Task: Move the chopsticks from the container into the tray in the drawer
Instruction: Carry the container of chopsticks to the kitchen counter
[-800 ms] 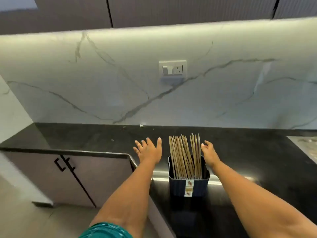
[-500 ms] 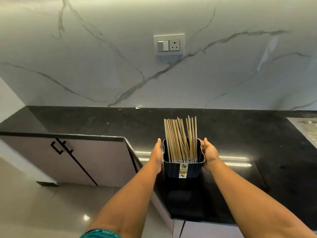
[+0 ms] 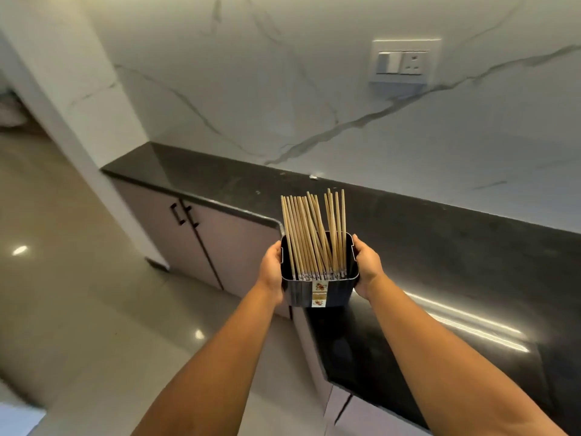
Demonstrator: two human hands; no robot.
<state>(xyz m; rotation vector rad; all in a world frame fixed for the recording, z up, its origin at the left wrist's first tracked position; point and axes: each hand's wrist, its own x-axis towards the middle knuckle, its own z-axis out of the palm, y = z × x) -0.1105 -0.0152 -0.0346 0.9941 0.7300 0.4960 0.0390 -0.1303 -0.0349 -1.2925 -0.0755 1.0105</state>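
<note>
Chopsticks (image 3: 311,236) stand loose in the container (image 3: 320,289), which I have clamped between left hand (image 3: 271,272) and right hand (image 3: 366,268), off the counter (image 3: 440,247) edge. Risk: tilt it and the sticks slide out. Drawer, tray not visible.

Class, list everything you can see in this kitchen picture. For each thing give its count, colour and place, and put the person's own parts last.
Thin wooden chopsticks: a bundle, too many to count surely, tan, standing in the container.
Dark rectangular plastic container: one, navy-black with a small printed label, held at the counter's corner.
Polished stone countertop: one, black, running along the wall.
Marble-look wall panel: one, white with grey veins, behind the counter.
Switch and socket plate: one, white, on the wall, upper right.
Cabinet doors with black handles: two, pale grey, under the counter at left.
Glossy floor: beige, lower left.
Left hand: one, on the container's left side.
Right hand: one, on its right side.
</note>
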